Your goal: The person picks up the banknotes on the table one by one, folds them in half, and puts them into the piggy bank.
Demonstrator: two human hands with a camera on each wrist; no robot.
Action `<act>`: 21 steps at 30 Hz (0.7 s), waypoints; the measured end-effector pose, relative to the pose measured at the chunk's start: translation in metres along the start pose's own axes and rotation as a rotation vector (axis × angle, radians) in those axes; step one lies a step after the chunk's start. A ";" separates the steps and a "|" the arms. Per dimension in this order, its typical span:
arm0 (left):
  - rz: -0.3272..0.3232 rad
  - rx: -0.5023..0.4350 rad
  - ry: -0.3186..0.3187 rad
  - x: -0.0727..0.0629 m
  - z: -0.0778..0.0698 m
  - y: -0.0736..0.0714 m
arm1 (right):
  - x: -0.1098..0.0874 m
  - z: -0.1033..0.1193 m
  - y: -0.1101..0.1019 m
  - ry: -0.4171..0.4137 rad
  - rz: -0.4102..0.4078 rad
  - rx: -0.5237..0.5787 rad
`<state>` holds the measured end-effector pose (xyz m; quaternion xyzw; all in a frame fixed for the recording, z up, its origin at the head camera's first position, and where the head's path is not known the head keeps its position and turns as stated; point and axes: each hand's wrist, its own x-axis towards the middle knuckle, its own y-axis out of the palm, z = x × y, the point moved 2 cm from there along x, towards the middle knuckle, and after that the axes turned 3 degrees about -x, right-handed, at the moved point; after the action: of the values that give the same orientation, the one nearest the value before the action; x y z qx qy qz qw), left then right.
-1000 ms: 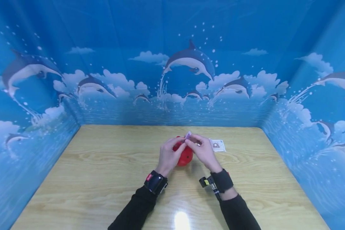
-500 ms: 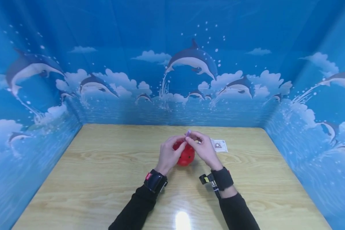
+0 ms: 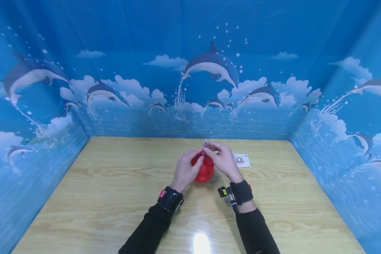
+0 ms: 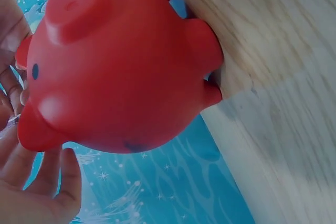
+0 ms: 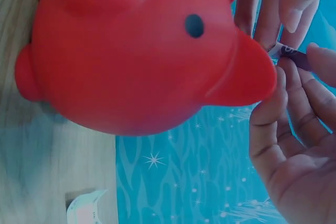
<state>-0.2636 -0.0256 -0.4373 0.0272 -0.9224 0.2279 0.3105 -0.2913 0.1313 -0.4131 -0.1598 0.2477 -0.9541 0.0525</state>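
Observation:
A red piggy bank (image 3: 205, 173) with black eyes stands on the table, its snout toward me. Above its top, my right hand (image 3: 224, 160) pinches a small folded purple banknote (image 3: 206, 144) between thumb and fingertips. In the right wrist view the folded banknote (image 5: 290, 52) lies close behind the pig's ear, its pale end near the left fingertips. My left hand (image 3: 185, 171) is at the other side of the pig's head, with a gap between thumb and index finger. Its fingers (image 4: 48, 174) extend behind an ear in the left wrist view. The slot is hidden.
Another banknote (image 3: 242, 161) lies on the wooden table (image 3: 120, 183) to the right of the piggy bank, partly covered by my right hand. A blue dolphin-print curtain (image 3: 139, 70) encloses the back and sides. Both wrists wear black camera straps.
The right hand and the folded banknote have shifted slightly left and away from me, over the piggy bank's top. The left hand stays almost in place; the piggy bank has barely moved.

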 end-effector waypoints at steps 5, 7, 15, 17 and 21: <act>0.024 0.064 0.015 0.001 0.003 0.001 | 0.004 -0.003 0.005 -0.021 0.002 -0.018; 0.019 0.074 0.028 0.001 0.004 0.001 | 0.005 -0.004 0.007 -0.016 0.010 -0.024; 0.038 0.106 0.008 0.000 0.008 0.002 | 0.003 -0.006 0.008 -0.028 0.047 -0.080; 0.053 0.106 -0.020 0.000 0.009 0.003 | 0.003 -0.006 0.009 -0.019 0.050 -0.092; 0.068 0.098 -0.046 0.000 0.009 0.003 | 0.003 -0.007 0.010 -0.012 0.053 -0.114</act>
<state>-0.2693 -0.0274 -0.4451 0.0161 -0.9175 0.2826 0.2795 -0.2960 0.1249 -0.4230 -0.1619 0.3052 -0.9358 0.0700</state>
